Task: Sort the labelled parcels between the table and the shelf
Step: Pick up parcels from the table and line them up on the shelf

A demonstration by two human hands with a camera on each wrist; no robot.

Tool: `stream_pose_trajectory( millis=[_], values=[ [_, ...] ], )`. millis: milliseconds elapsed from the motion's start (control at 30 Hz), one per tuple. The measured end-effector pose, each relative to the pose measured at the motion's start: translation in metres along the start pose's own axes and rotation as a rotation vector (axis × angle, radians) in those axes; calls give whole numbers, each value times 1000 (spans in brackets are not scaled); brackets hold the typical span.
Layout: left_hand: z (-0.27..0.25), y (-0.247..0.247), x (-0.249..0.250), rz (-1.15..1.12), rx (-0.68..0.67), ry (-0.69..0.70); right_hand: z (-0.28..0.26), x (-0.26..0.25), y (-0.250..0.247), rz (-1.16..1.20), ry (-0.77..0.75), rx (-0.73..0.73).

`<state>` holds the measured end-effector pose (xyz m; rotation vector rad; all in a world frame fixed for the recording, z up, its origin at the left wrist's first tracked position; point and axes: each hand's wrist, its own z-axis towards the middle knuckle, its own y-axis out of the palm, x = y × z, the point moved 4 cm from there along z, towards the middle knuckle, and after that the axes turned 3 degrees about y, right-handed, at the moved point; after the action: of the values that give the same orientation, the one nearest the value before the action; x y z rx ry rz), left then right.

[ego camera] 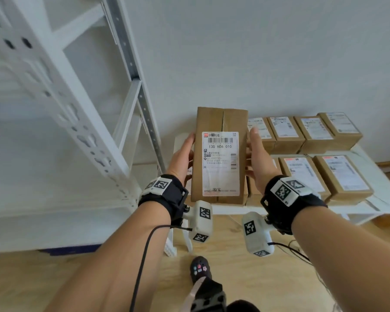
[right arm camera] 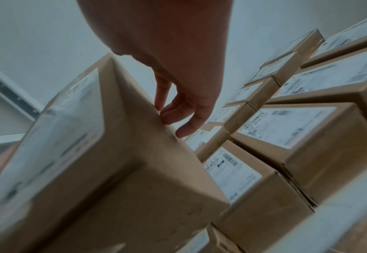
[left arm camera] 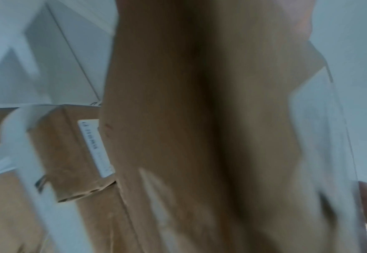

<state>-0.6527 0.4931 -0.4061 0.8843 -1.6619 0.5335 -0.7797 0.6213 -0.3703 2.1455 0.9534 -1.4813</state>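
Cardboard parcel (ego camera: 220, 122) is held upright over the table (ego camera: 234, 210) edge, label (ego camera: 220, 163) toward the head camera. It is clamped between left hand (ego camera: 181, 154) and right hand (ego camera: 258, 158), laid flat against its sides, fingers (right arm camera: 191, 125) nearly straight. Further parcels (ego camera: 342, 174) are set on the table, right of the shelf (ego camera: 77, 122).

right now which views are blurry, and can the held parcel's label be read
Head view: centre sharp, label on the held parcel reads 130 H06 010; shelf frame blurred. Left wrist: heavy motion smear, dim. Right wrist: soft, labels on table parcels fuzzy.
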Motion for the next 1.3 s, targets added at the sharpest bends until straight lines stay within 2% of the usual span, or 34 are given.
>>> stream_pose_trajectory(
  millis=[233,367,567,733,833,933,1100,1300],
  values=[
    [-74,-31,-36,-37,99,-95,-41,46,28,-75,70,16],
    [-110,-66,-44,-23,175,-119,-62,62,62,-90,109,-71],
    [-158,-132,-47,-8,241,-113,-88,73,127,-96,67,-144],
    [-185,-174,-37,116,128,-46,-104,92,166,-37,0,51],
    [-194,-189,-36,157,52,-62,-117,105,182,10,1,146],
    [-210,-211,-44,190,6,-112,-138,112,201,-84,-41,197],
    [-237,-285,-60,134,31,-132,-185,108,272,-181,-101,153],
    [-266,-413,-63,88,258,-78,-227,98,398,-205,-201,55]
  ],
)
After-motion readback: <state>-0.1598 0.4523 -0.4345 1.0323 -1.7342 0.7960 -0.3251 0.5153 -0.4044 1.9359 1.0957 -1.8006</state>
